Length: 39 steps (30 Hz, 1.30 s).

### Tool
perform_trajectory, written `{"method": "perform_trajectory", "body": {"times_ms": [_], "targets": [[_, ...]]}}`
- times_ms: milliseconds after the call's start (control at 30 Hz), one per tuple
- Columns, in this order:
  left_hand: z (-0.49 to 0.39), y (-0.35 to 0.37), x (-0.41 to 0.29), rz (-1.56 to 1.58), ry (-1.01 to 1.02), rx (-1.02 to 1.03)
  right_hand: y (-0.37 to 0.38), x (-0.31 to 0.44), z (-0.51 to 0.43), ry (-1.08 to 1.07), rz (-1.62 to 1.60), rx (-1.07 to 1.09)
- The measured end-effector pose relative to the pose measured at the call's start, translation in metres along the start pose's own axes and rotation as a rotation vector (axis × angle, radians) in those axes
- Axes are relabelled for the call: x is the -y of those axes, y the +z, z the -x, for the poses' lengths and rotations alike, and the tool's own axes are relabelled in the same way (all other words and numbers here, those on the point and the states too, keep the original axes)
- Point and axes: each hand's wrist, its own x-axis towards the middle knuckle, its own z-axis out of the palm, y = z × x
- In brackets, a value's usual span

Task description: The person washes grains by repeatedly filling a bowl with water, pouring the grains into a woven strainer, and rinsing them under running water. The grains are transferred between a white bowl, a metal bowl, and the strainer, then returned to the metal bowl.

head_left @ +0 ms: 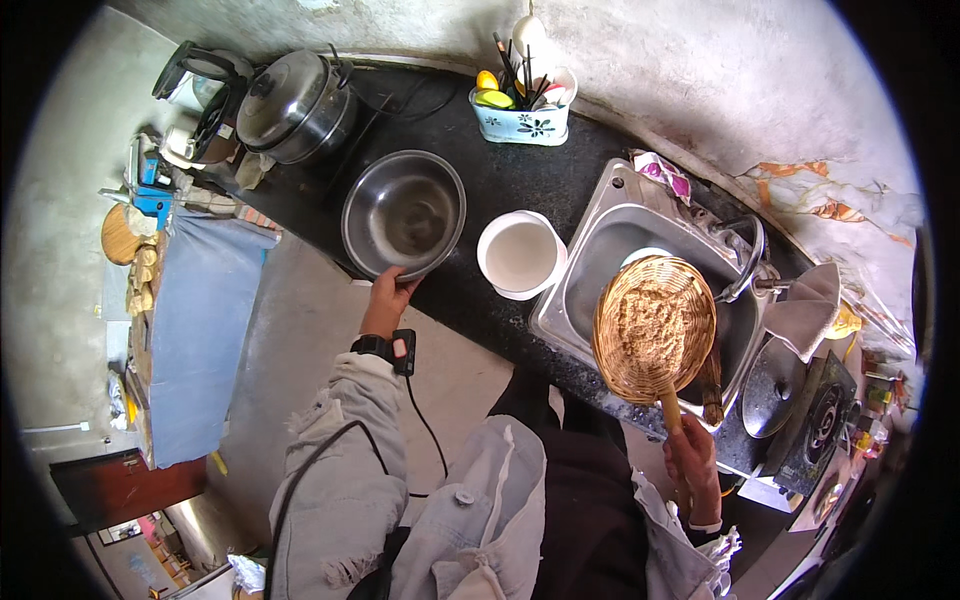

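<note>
My left hand [388, 301] grips the near rim of a round metal basin [405, 214], which stands on the black countertop; its inside looks wet or shiny. In my right hand [691, 461] is the handle of a woven wicker strainer [654, 330], held over the stainless steel sink [585, 296]. A light brown, crumbly mass lies in the strainer. Between basin and sink stands a white tub [521, 255] with cloudy liquid inside. Part of a pale round dish shows behind the strainer, and a dark brush-like thing [712, 382] lies beside it at the sink.
A lidded steel pot [289, 109] stands at the back left, a light blue utensil holder [521, 124] by the wall. The faucet [742, 259] reaches over the sink. To the right are a pot lid [772, 390] and a gas stove [817, 427]. A cable hangs from my left wrist.
</note>
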Motion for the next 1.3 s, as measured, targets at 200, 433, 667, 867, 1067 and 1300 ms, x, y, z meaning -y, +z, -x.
{"method": "perform_trajectory", "body": {"times_ms": [200,433,667,867,1067,1300], "targets": [[0.064,0.046,-0.027,-0.301,0.328,-0.060,0.026,0.022,0.011,0.019,-0.014,-0.055],[0.172,0.135,0.022,-0.513,0.162,0.224,0.039,0.054,0.016,-0.255,-0.054,-0.058],[0.241,0.171,0.112,-0.515,-0.213,0.391,0.021,0.059,0.012,-0.852,0.572,-0.467],[0.273,0.178,0.145,-0.466,-0.266,0.487,0.013,0.034,-0.007,-0.886,1.271,-0.617],[0.264,0.159,0.161,-0.480,-0.348,0.478,0.000,0.026,0.004,-0.806,1.105,-0.533],[0.264,0.146,0.177,-0.482,-0.345,0.447,-0.002,0.040,0.024,-1.002,0.845,-0.635]]}}
